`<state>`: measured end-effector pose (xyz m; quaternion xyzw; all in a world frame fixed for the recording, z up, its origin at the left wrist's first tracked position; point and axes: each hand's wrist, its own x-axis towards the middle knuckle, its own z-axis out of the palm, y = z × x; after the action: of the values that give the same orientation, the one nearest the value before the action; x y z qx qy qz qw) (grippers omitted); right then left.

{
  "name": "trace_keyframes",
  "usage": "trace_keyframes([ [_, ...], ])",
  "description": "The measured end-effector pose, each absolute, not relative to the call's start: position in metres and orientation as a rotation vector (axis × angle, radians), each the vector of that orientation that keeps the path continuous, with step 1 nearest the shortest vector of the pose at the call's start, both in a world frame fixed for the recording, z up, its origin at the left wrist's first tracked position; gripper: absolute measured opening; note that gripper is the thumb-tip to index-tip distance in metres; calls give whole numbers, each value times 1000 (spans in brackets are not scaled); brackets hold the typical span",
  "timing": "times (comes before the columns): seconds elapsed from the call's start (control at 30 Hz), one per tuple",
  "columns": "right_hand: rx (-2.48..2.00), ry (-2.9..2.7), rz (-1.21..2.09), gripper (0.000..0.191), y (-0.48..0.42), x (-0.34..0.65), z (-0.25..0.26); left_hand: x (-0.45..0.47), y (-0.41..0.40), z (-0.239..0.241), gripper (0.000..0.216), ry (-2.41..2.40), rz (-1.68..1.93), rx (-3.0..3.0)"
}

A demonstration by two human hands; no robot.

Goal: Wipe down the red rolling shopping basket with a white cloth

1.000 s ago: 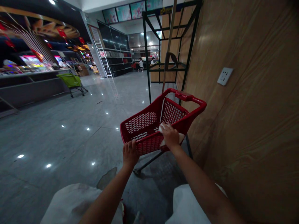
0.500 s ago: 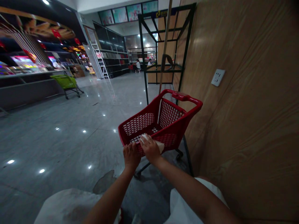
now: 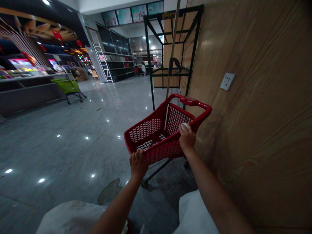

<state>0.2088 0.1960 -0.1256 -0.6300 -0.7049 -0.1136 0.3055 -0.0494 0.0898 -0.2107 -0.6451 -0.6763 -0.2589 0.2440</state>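
A small red plastic shopping cart point(image 3: 156, 130) stands on the grey floor in front of me, its handle point(image 3: 195, 103) at the far end. My left hand point(image 3: 137, 163) grips the cart's near rim. My right hand point(image 3: 187, 136) rests closed on the right rim, pressing a white cloth point(image 3: 184, 125) against it; only a bit of the cloth shows past my fingers.
A plastic-covered wooden wall point(image 3: 255, 113) with a white socket point(image 3: 227, 81) runs close on the right. A dark green metal shelf frame point(image 3: 170, 55) stands behind the cart. A green cart point(image 3: 67, 86), a ladder point(image 3: 103, 63) and distant people are far off.
My right hand with the cloth slid from the near rim, beside my left hand, along the right rim towards the handle. My left hand stayed on the near rim.
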Motion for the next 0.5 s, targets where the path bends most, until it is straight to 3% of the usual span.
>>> trace_keyframes([
  [0.3, -868, -2356, -327, 37, 117, 67, -186, -54, 86, -207, 36, -1814, -681, -1777],
  [0.5, -1211, -2350, -212, 43, 141, 126, -148, -67, 82, -212, 41, -1838, -694, -1789],
])
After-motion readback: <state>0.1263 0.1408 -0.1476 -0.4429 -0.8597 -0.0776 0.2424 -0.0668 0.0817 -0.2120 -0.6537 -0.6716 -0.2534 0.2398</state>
